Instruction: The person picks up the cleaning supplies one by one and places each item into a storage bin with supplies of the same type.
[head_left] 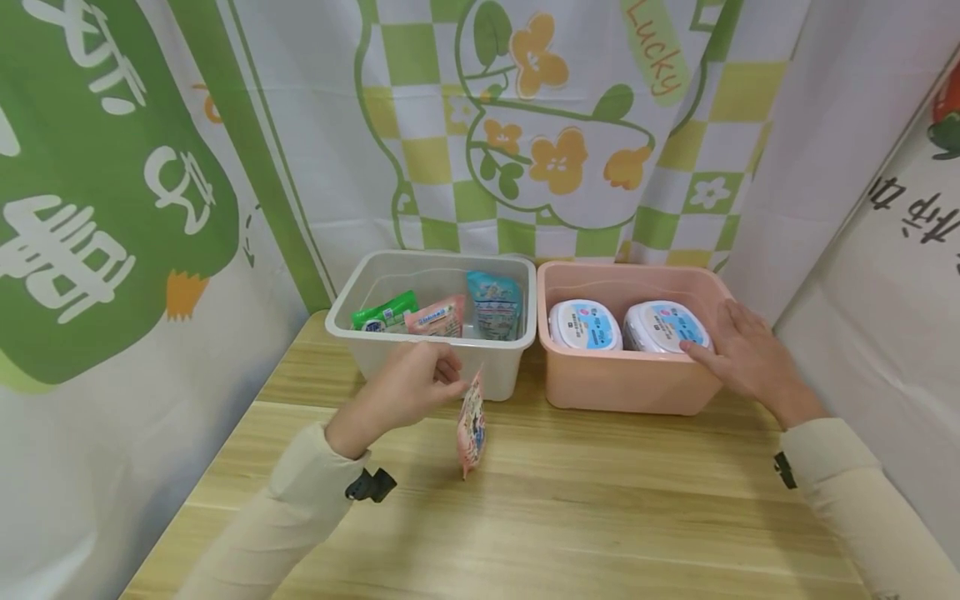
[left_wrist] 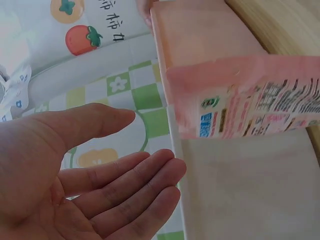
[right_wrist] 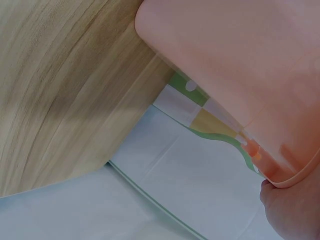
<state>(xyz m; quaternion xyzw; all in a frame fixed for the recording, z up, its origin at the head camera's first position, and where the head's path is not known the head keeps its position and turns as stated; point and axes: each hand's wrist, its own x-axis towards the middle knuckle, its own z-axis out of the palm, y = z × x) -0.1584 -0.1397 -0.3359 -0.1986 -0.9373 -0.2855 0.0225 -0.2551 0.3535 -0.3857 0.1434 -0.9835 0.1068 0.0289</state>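
My left hand [head_left: 408, 387] is in front of the pale grey bin [head_left: 483, 379], thumb and fingers relaxed. Just past its fingertips, a pink printed packet [head_left: 472, 429] appears edge-on and upright. The left wrist view shows a gap between the loosely bent fingers [left_wrist: 125, 200] and that packet [left_wrist: 245, 100], and nothing in the palm. My right hand [head_left: 750, 358] grips the right front corner of the pink bin [head_left: 630, 383], its thumb over the rim. From the right wrist, only part of this hand [right_wrist: 295, 212] shows at the bin's rim.
Inside the grey bin lie a green packet [head_left: 386, 312], a pink packet [head_left: 438, 318] and a blue pouch [head_left: 495, 304]. Two white tubs with blue labels, left [head_left: 585, 327] and right [head_left: 667, 325], sit in the pink bin. A printed curtain [head_left: 427, 100] hangs behind the wooden table [head_left: 570, 517].
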